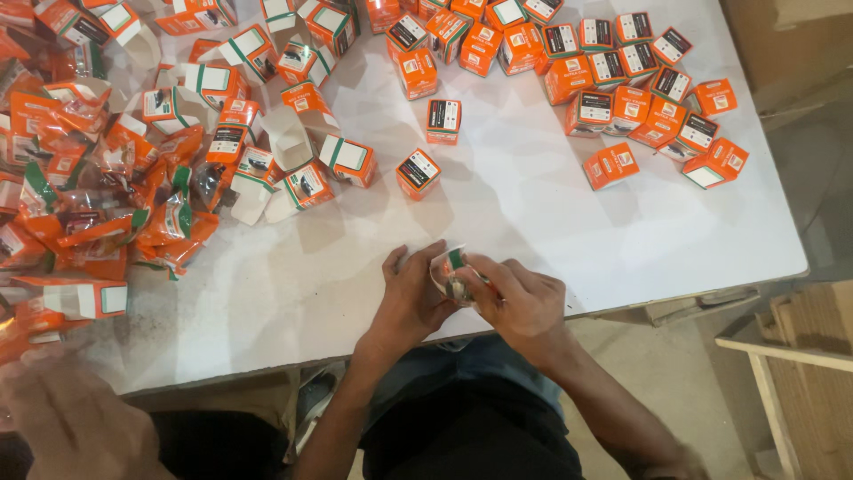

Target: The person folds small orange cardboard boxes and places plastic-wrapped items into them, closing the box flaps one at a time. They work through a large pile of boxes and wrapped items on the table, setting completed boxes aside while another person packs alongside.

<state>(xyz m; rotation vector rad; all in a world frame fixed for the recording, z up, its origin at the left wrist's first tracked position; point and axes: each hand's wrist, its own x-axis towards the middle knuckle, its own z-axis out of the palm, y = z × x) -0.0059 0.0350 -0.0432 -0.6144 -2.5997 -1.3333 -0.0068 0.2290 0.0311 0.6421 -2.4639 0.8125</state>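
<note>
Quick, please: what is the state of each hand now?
Left hand: grip closed on the small packet.
Right hand: grip closed on the same small packet.

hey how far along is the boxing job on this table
Done: a cluster of closed orange boxes sits at the table's far right. In hand: the left hand and right hand together hold one small packet. Left: a heap of orange packets and open boxes on the left.
</note>
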